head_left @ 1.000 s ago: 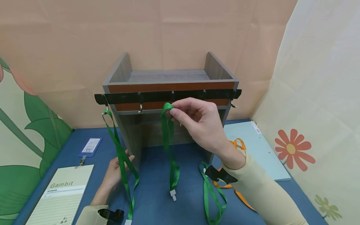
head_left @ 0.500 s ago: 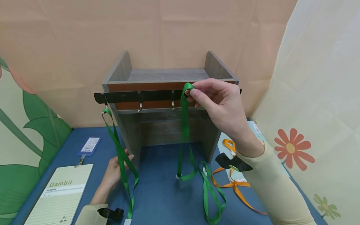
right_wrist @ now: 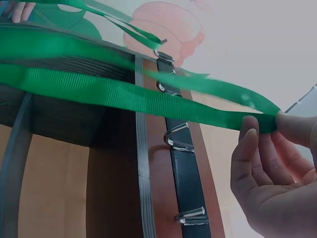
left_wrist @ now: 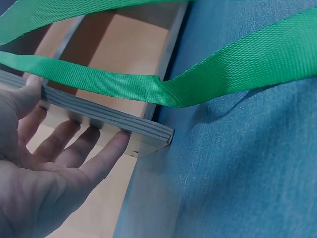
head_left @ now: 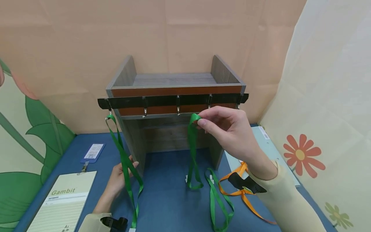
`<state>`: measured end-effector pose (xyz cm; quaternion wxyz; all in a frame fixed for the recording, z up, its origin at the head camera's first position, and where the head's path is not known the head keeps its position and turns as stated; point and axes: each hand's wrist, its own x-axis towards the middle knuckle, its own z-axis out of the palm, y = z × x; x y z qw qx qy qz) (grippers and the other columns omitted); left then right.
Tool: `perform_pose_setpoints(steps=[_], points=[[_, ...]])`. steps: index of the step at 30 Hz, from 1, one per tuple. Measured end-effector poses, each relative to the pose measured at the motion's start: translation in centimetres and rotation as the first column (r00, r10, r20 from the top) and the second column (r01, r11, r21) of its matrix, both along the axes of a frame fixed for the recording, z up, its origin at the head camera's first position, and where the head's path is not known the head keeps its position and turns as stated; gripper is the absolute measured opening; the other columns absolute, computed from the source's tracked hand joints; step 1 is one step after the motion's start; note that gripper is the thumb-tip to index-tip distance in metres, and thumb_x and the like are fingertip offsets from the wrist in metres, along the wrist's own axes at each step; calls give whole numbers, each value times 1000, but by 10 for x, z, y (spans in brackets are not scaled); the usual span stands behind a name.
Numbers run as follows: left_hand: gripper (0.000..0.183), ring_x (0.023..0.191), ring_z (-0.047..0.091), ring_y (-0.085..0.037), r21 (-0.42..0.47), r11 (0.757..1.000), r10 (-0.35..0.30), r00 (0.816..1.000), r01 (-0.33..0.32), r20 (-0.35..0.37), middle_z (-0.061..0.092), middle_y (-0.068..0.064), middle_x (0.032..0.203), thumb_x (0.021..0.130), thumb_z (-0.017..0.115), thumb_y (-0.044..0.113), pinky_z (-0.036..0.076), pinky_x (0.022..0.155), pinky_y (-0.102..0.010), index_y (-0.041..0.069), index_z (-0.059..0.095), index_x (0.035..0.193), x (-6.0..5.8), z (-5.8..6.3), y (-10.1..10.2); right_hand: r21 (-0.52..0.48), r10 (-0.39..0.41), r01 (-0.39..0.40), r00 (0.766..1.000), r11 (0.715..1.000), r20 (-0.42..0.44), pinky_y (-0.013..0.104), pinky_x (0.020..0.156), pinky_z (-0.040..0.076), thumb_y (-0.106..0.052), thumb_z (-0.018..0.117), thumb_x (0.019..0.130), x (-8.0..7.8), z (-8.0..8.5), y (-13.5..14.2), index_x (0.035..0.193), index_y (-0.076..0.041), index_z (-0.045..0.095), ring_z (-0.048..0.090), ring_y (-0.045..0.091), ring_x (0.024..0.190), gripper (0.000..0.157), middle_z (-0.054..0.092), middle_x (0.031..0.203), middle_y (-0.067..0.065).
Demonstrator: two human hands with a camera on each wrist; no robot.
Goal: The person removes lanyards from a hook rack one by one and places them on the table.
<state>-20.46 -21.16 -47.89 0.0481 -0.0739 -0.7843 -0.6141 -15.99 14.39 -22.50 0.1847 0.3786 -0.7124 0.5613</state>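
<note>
My right hand [head_left: 232, 132] pinches the top loop of a green lanyard [head_left: 192, 138] between thumb and fingertips, just below the black hook rail [head_left: 162, 101]. The strap dangles in front of the grey wooden shelf [head_left: 215, 151], its lower end close over the blue table. In the right wrist view, the loop lies sideways in front of the metal hooks [right_wrist: 179, 139]. My left hand [head_left: 117, 177] grips the front edge of the shelf's left side panel [left_wrist: 106, 111], thumb on one face and fingers on the other. A second green lanyard [head_left: 124, 158] hangs from the leftmost hook, crossing before that hand.
Another green lanyard [head_left: 213, 199] lies on the blue table [head_left: 168, 209] at right, beside an orange lanyard [head_left: 252, 204]. A light blue folder [head_left: 269, 141] lies behind them. At left are a clipboard with a "Gambit" pad [head_left: 62, 196] and a blue card holder [head_left: 93, 152].
My right hand has carried the green lanyard rightward from the middle hook, first rising over the rail, then dropping below it. My left hand stays on the shelf panel.
</note>
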Motion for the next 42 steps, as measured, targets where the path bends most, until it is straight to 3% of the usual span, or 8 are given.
perform_pose_setpoints(steps=[5,12,21,27,34,39,42], points=[[35,128,35,-45,4,1000,1,1000,-1,-6,32,-28,145,98,57,20,44,85,-57,-13,63,110,1,-1,0,8,47,-48,997,999,64,35,70,54,4,66,87,11,-9,8,99,4,68,67,25,76,12,69,90,13],[39,127,36,-47,-1,1000,5,1000,-5,-9,32,-28,145,97,58,23,42,85,-60,-12,61,115,1,0,3,78,28,-37,994,996,105,34,64,54,5,67,86,28,-31,24,100,0,68,67,24,78,15,69,92,7],[38,127,36,-47,-1,1000,13,1000,-13,-8,32,-28,145,98,57,22,41,85,-61,-13,62,114,1,0,2,77,80,-99,971,992,223,36,67,54,6,65,87,27,-75,31,102,-5,68,67,25,76,19,69,91,6],[36,128,36,-45,-5,1000,10,1000,-10,-5,32,-27,145,97,58,22,42,86,-60,-11,64,111,0,-3,2,64,118,-144,945,987,306,35,64,54,6,61,90,22,-113,31,106,-4,67,68,25,76,20,69,93,8],[37,128,35,-46,0,1000,5,1000,-5,-6,32,-28,145,98,57,20,42,85,-60,-13,61,114,2,-2,2,77,105,-144,921,987,376,37,64,54,-2,63,91,16,-141,25,104,-4,67,69,25,75,14,69,92,7],[39,128,36,-44,-9,1000,10,1000,-10,0,32,-26,146,98,56,21,42,86,-59,-13,60,118,2,-1,3,177,1,-101,870,979,492,40,66,54,-3,64,91,4,-160,21,101,-3,67,70,24,76,10,69,90,7],[40,128,37,-43,-8,1000,16,1000,-16,6,32,-26,146,98,56,21,43,86,-58,-12,59,119,5,0,2,237,-25,-124,841,963,541,43,66,54,-1,64,90,-3,-172,17,99,1,66,69,25,76,9,69,88,12]])
